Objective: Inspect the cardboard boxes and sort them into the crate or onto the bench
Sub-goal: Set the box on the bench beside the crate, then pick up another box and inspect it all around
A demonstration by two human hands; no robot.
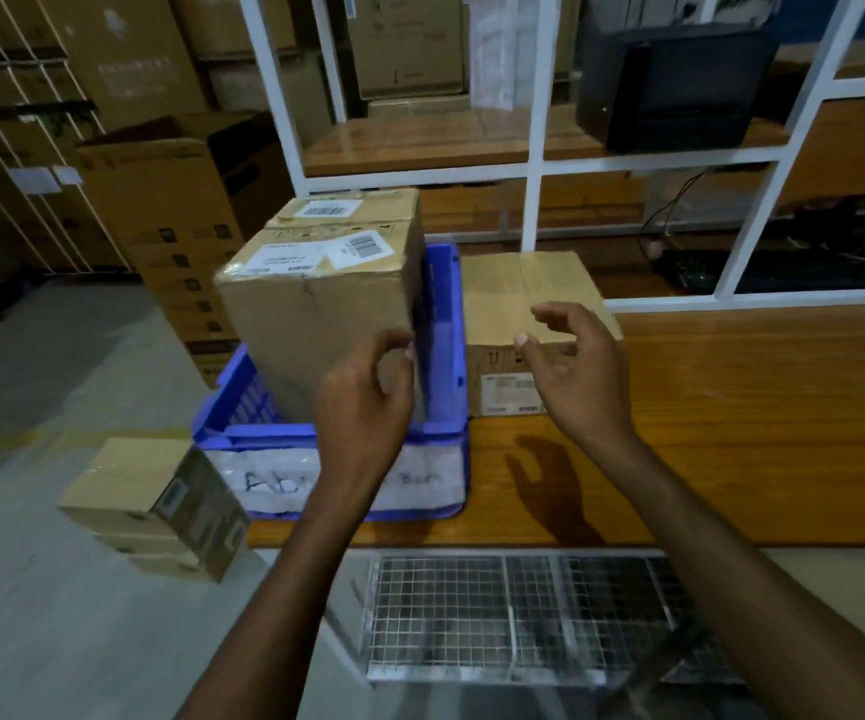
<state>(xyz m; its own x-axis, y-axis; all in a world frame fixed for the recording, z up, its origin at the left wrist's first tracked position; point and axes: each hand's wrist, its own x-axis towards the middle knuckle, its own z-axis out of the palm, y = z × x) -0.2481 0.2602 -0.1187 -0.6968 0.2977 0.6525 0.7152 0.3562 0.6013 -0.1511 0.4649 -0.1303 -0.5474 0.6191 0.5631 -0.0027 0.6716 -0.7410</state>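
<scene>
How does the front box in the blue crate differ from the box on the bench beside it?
The front crate box rises well above the blue crate; the bench box sits lower. The front crate box carries white labels on top; the bench box's top is bare, its label on the side. Both are closed brown cardboard.

1. A black monitor sits on a wooden shelf, far right.
2. A white frame stands before that shelf.
3. A wire mesh panel lies nearest, low.
4. A dark keyboard lies far right.
</scene>
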